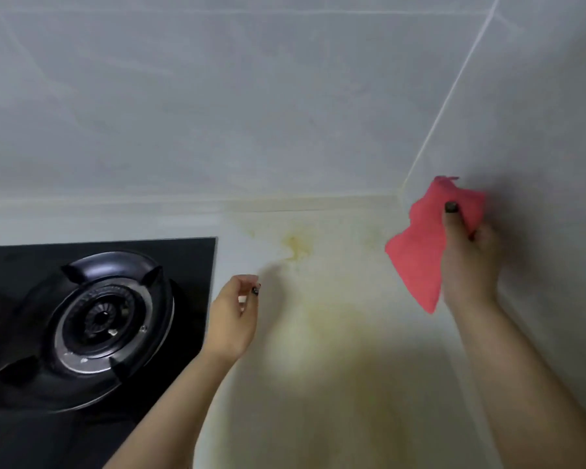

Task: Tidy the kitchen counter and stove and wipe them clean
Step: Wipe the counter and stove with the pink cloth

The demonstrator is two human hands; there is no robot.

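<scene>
Worktop point(335, 333) still stained yellow; my right hand point(467, 262) grips a pink cloth point(416, 252); left hand point(234, 316) loosely curled, empty.

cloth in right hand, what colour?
Pinkish red, plain: the cloth held by the right hand, head view.

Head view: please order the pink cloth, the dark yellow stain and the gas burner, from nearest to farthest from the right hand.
1. Pink cloth: gripped by the right hand, at the right wall.
2. Dark yellow stain: on the counter, mid-frame, left of the cloth.
3. Gas burner: far left, on the black stove.
</scene>
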